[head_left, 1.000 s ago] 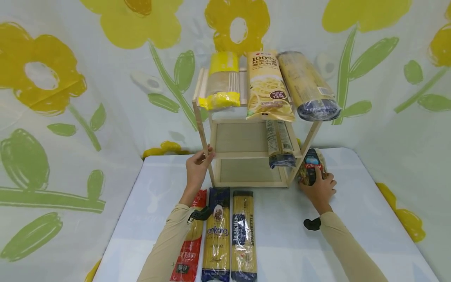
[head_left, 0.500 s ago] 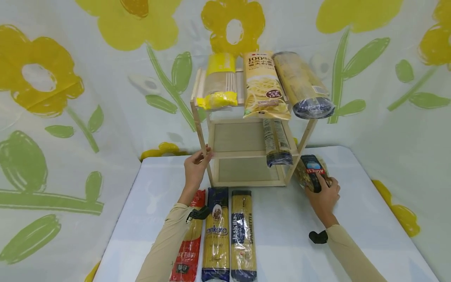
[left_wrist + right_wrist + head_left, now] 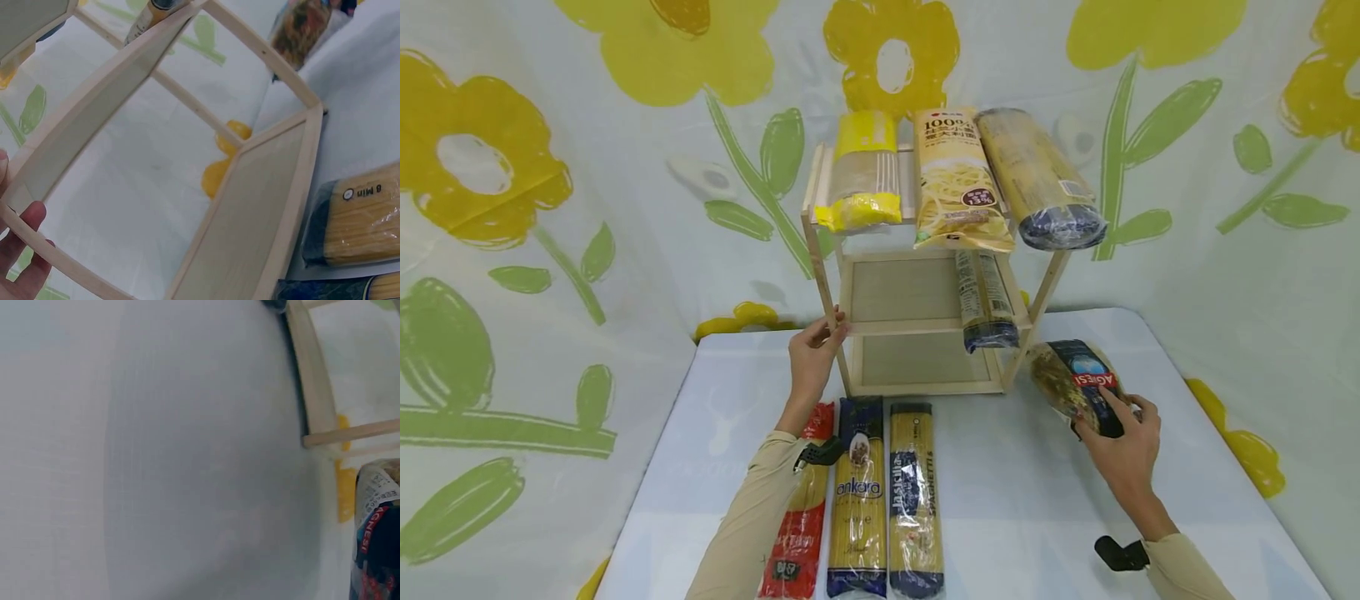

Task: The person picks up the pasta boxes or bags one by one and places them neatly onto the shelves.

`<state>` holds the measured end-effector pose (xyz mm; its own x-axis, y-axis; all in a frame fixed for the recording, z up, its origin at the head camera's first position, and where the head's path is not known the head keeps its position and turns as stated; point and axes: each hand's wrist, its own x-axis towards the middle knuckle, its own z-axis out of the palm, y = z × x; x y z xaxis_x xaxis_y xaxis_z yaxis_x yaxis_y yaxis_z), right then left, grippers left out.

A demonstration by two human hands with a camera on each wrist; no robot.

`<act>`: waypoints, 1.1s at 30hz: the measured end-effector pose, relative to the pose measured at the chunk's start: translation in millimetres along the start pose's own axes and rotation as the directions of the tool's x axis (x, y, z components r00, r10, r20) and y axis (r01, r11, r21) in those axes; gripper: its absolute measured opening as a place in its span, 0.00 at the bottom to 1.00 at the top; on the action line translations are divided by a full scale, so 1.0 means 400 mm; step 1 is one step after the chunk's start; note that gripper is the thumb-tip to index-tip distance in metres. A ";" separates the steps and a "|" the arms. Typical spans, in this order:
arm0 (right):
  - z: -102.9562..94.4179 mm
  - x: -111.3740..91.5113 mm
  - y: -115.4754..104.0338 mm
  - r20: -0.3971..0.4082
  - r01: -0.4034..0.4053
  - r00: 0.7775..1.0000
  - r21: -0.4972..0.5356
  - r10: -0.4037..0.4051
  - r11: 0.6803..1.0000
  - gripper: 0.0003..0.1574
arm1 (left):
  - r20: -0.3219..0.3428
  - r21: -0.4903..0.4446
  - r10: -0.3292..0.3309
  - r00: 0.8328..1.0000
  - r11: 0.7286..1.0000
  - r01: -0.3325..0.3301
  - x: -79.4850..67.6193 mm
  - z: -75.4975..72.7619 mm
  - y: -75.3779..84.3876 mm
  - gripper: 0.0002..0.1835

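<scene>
My left hand [image 3: 811, 367] pinches the front left post of a small wooden shelf rack [image 3: 917, 387], thumb and fingers around the wood. The left wrist view shows those fingertips [image 3: 34, 215] at the post near the middle tier. To the right of the rack, my right hand [image 3: 1126, 450] grips the near end of an Agnesi pasta bag [image 3: 1075, 379], clear with a dark band and red label. That bag lies at a slant beside the rack's right leg. In the right wrist view the pasta bag [image 3: 378, 531] shows at the right edge; the hand is out of that frame.
On the top tier lie a yellow noodle packet [image 3: 865, 171], a cream pasta packet [image 3: 958, 179] and a clear pasta packet [image 3: 1037, 179]. The middle tier bears another packet [image 3: 987, 300]. In front lie a red packet [image 3: 801, 533], an Ankara packet [image 3: 857, 500] and a spaghetti packet [image 3: 916, 500].
My right hand has drawn the Agnesi bag from beside the rack's right leg toward me and to the right, and the bag has turned. The left hand has kept its grip on the post.
</scene>
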<state>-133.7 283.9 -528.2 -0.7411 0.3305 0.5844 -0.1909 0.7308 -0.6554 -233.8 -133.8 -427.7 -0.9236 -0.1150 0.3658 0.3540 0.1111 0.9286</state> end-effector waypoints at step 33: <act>-0.254 -0.008 -0.423 -0.056 -0.097 0.993 0.095 0.102 0.991 0.41 | 0.011 -0.015 -0.006 1.000 1.000 0.006 -0.005 -0.003 0.005 0.15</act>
<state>-33.5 219.7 -370.6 -0.7196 0.4365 0.5401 -0.1785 0.6354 -0.7513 -231.1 -134.6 -426.6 -0.9271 -0.1050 0.3598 0.3507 0.0957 0.9316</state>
